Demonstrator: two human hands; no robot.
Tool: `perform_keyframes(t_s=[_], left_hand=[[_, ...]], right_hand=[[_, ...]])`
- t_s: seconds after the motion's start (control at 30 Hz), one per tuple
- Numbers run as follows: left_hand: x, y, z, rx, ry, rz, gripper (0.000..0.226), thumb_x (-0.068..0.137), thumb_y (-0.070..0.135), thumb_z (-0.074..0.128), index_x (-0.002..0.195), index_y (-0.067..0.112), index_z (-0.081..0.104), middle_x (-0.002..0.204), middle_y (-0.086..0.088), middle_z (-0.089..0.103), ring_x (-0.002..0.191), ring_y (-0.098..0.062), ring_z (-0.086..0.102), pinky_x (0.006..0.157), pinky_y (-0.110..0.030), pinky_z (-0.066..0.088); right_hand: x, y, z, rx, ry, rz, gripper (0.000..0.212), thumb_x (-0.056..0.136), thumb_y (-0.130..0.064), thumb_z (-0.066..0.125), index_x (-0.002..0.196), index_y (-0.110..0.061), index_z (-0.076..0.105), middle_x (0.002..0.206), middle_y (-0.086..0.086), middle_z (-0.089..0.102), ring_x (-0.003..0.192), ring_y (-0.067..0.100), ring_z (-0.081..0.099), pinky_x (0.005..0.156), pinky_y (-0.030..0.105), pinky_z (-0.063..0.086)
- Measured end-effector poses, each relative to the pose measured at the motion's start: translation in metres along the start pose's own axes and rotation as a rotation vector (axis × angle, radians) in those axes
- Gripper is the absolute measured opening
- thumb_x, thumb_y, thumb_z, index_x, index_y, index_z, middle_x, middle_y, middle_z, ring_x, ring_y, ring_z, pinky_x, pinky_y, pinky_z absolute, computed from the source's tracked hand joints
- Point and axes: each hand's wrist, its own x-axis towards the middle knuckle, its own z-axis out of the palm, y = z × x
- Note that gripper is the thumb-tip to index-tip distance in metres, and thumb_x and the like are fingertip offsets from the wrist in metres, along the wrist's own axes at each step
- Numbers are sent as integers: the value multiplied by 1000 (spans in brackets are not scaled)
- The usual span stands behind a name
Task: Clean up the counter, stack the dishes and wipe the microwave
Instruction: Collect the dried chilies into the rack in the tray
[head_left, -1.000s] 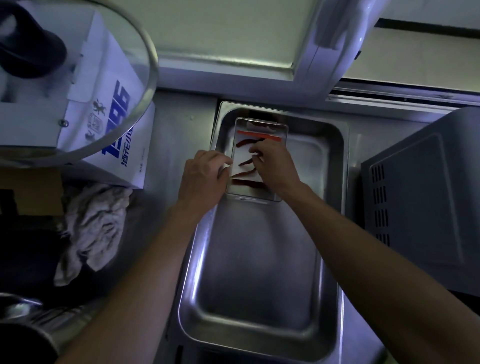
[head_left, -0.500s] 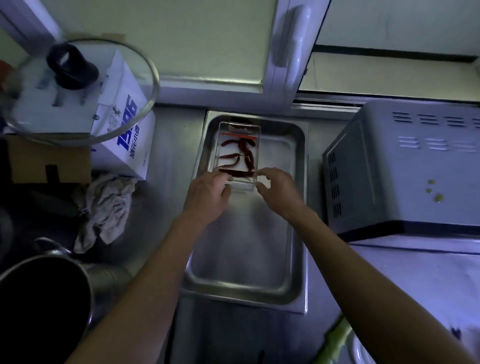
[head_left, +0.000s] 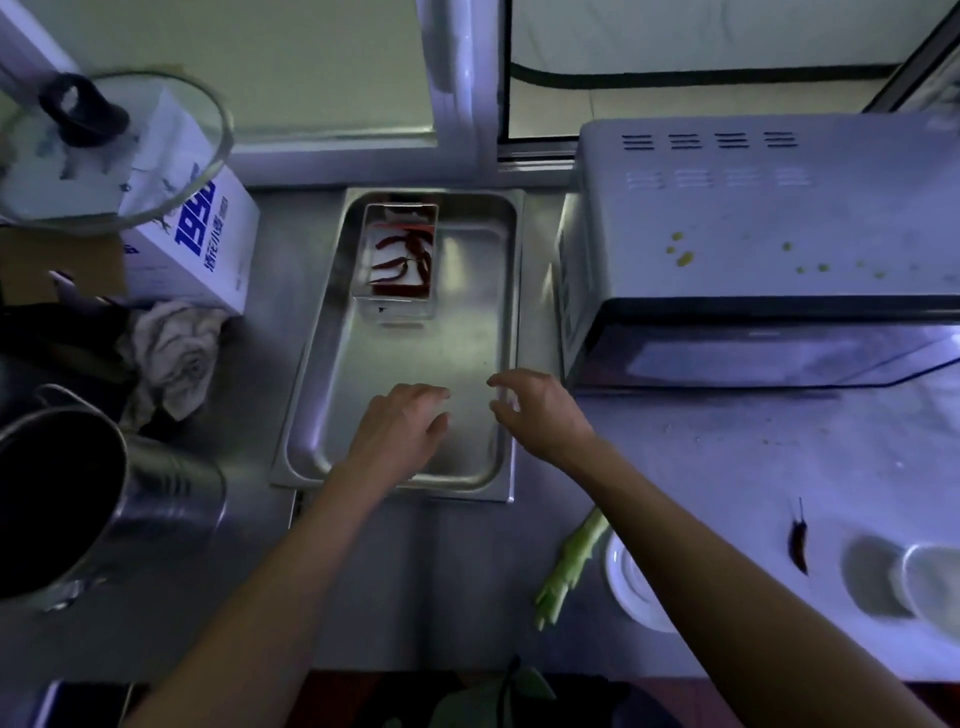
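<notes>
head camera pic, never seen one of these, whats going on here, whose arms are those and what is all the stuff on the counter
The picture comes from a wide-angle camera worn on a person's head, looking down, so the two bare arms are that person's own. No robot is involved. The left hand and right hand hover over the near end of a steel tray on the counter, fingers loose, holding nothing. At the tray's far end sits a clear box of dried red chillies. Right of the tray is a microwave with yellowish spots on its top. Left of it lie a crumpled cloth, a white carton with a glass lid in front of it, and a metal pot. Nearer the person on the right are a green vegetable stalk, white dishes and one loose chilli.
</notes>
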Motion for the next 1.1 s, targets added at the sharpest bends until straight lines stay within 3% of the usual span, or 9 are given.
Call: perform_keyframes(t_s=[0.3,0.5,0.7,0.87,1.1], left_hand=[[-10,74,17,-1,23,143,36,95,27,58,130,18,61,132,-1,63,121,-26,55,96,-42,46],[-23,120,30,-51,29,346,36,95,28,59,129,19,62,130,-1,64,122,-24,55,100,-39,43],[-38,171,60,-85,-35,515,36,98,32,54,130,20,61,131,1,63,121,-24,54,100,-37,43],[-48,219,78,-73,-87,647,35,95,28,56,128,18,64,128,1,65,117,-24,56,99,-33,43],[-57,286,111,8,-179,756,34,99,32,49,129,23,62,131,5,62,120,-20,53,99,-38,43]], right_hand=[[-92,45,-20,46,161,106,32,91,-16,65,122,-12,68,122,6,69,113,25,63,93,29,45],[-158,60,-30,51,276,282,29,91,-16,65,120,-14,69,119,7,69,107,26,64,89,35,51],[-243,81,-29,14,342,514,30,93,-18,64,122,-15,68,117,6,70,101,23,66,85,31,50],[-303,94,-37,31,425,603,31,94,-18,65,124,-11,67,120,9,69,103,22,64,85,24,44],[-354,129,-46,64,513,690,31,93,-19,65,123,-12,68,116,9,70,104,23,64,89,31,46]])
